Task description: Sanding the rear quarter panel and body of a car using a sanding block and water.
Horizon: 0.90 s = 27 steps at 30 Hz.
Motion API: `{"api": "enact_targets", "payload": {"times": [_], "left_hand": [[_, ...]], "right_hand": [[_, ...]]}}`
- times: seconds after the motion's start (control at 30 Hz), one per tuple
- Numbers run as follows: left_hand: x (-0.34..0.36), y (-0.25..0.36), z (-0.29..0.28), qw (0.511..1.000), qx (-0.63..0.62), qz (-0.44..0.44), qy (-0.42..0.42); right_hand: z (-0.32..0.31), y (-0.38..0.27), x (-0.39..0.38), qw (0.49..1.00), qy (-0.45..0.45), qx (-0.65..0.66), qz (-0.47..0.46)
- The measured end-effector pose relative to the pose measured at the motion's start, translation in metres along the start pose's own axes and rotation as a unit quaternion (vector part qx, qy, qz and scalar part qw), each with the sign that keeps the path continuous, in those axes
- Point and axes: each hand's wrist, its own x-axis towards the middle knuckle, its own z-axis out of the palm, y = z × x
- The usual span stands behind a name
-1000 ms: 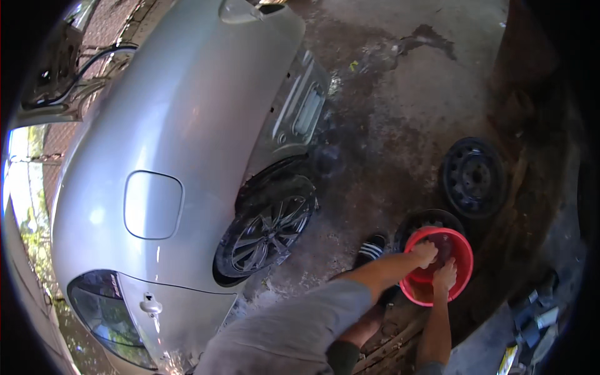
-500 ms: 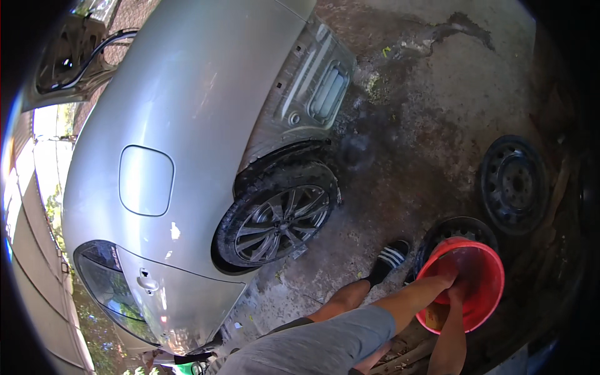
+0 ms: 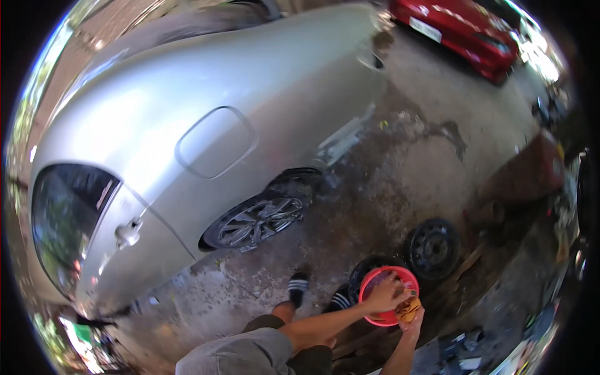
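Note:
A red bucket stands at the lower right. My left hand is over its opening, fingers stretched out and apart. At the bucket's right rim my right hand is closed on a crumpled yellow-brown cloth. The fingertips of my left hand come close to the cloth; whether they touch it I cannot tell. Inside the bucket, what lies below my hands is mostly hidden.
A silver car fills the left side, its wheel near my feet. Dark steel wheel rims lie beside and beneath the bucket. A red car stands at the far right. Assorted clutter lies at the lower right.
Both hands have come up out of the bucket, and the cloth now shows in my right hand. The view has shifted, bringing the red car into sight.

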Motion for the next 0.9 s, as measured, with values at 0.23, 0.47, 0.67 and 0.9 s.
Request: {"api": "enact_targets", "payload": {"times": [0.23, 0.47, 0.67, 0.9], "left_hand": [[-0.110, -0.050, -0.224, 0.823, -0.558, -0.010, -0.107], [-0.372, -0.098, -0.346, 0.551, -0.755, 0.328, -0.139], [-0.634, -0.134, -0.432, 0.519, -0.774, 0.337, 0.134], [-0.933, -0.175, -0.558, 0.574, -0.541, 0.177, 0.589]], "right_hand": [[0.275, 0.085, -0.039, 0.912, -0.205, -0.219, 0.280], [0.500, 0.304, -0.128, 0.735, -0.346, -0.381, 0.441], [0.615, 0.575, -0.188, 0.557, -0.405, -0.518, 0.507], [0.763, 0.833, -0.386, 0.437, -0.550, -0.534, 0.470]]}}
